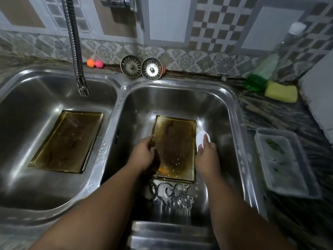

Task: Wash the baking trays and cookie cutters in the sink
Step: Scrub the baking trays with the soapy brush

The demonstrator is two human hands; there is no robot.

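Hands | left hand (144, 152) grips tray (175, 139) edge | right hand (206, 156) holds white object (201, 139) | tray long axis near-to-far

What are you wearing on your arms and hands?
Nothing. The left arm and right arm are bare, no sleeves showing. The left hand and right hand have no gloves, and no rings, watch or bracelets can be seen.

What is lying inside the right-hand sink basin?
A stained baking tray, gripped by the left hand; metal cookie cutters nearer the person; the right hand holding a white object. The tray hides the floor of the basin beneath it.
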